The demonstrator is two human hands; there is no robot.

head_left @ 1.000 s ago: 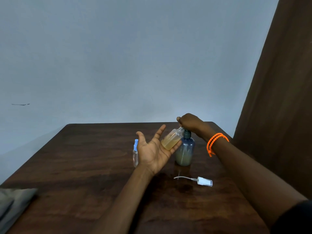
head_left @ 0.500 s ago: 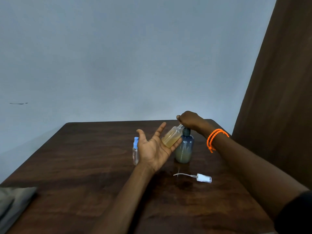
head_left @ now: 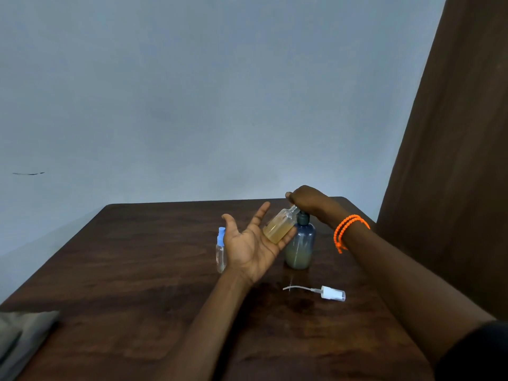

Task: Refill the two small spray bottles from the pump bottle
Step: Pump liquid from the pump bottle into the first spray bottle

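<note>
Right now the left hand [head_left: 254, 243] lies palm-up and spread, cradling an uncapped spray bottle [head_left: 279, 225] on its outer fingers, tilted so its neck meets the spout. The right hand [head_left: 309, 200] is clenched over the pump bottle [head_left: 299, 247] head, pressing down. At nine o'clock from the left hand stands the second spray bottle [head_left: 220, 250], blue-capped and seemingly empty; at five o'clock lies the loose white sprayer [head_left: 332, 293]. Small, smooth and light, the cradled bottle could likely roll — curled fingers around its body would be safer.
</note>
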